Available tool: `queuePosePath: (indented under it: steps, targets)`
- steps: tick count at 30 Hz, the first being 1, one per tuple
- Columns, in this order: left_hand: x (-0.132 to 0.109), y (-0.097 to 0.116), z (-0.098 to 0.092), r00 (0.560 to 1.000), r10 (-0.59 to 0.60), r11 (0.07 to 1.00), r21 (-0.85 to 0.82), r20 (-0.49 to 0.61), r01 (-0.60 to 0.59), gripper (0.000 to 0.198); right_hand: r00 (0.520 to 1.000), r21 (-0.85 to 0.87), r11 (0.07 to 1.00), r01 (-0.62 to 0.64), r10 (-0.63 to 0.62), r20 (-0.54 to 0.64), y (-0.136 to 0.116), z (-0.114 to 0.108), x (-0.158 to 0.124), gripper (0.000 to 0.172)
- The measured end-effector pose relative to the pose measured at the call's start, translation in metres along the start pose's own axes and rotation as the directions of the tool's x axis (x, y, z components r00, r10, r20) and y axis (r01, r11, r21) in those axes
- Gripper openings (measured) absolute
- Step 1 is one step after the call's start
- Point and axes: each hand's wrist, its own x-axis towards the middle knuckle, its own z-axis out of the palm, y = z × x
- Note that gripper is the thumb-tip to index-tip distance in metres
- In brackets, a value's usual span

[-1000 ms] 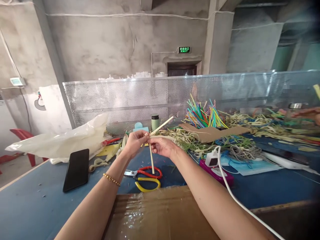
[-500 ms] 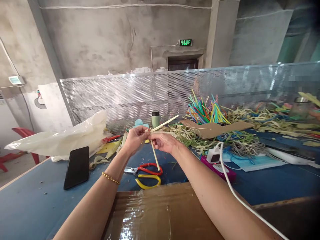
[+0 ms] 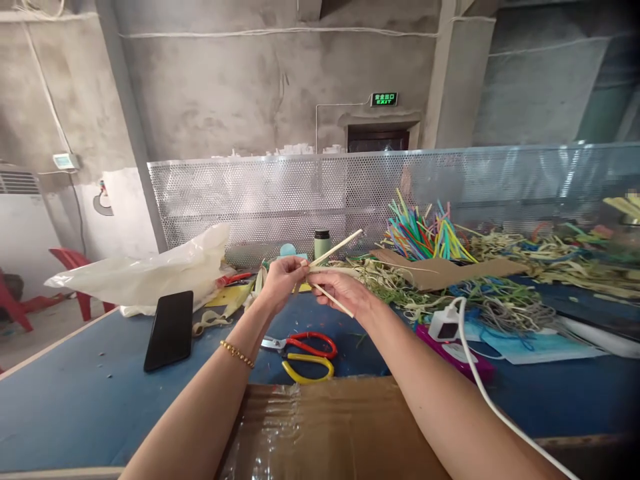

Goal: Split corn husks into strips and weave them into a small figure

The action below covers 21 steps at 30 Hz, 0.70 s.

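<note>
My left hand point(image 3: 281, 280) and my right hand point(image 3: 336, 288) meet above the blue table point(image 3: 85, 393), both pinched on a pale cream strip point(image 3: 336, 248). One end of the strip sticks up and to the right past my fingers. The other end slants down to the right under my right hand. On the table below my hands lie red-handled scissors point(image 3: 300, 343) and yellow-handled scissors point(image 3: 306, 369). A gold bracelet sits on my left wrist.
A black phone point(image 3: 169, 329) and a white plastic bag point(image 3: 145, 272) lie at the left. A taped cardboard box point(image 3: 330, 433) sits nearest me. Coloured strips point(image 3: 425, 233), tangled scraps, a charger with white cable point(image 3: 447, 325) and a perforated metal screen point(image 3: 260, 197) fill the right and back.
The lower end of the strip has swung from hanging straight down to slanting out to the right. The camera view has shifted slightly leftward and down.
</note>
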Motion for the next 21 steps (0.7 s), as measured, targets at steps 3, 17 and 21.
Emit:
queuePosePath:
  steps: [3, 17, 21]
  targets:
    - [-0.0003, 0.0003, 0.0016, 1.000, 0.020, 1.000, -0.008, -0.022, -0.021, 0.020, 0.997, -0.018, 1.000, -0.011, 0.010, -0.073, 0.0008, 0.0001, 0.0012, 0.022]
    - [-0.0007, -0.0038, 0.0035, 0.996, 0.021, 0.999, 0.050, -0.087, -0.017, 0.019, 0.997, -0.102, 0.995, -0.002, -0.005, -0.074, 0.0049, -0.0028, 0.0047, 0.019]
    - [-0.0007, -0.0067, 0.0027, 0.992, -0.009, 0.996, 0.092, -0.127, 0.021, 0.018, 0.988, -0.129, 0.991, -0.021, 0.001, -0.155, 0.0066, -0.0025, 0.0056, 0.018]
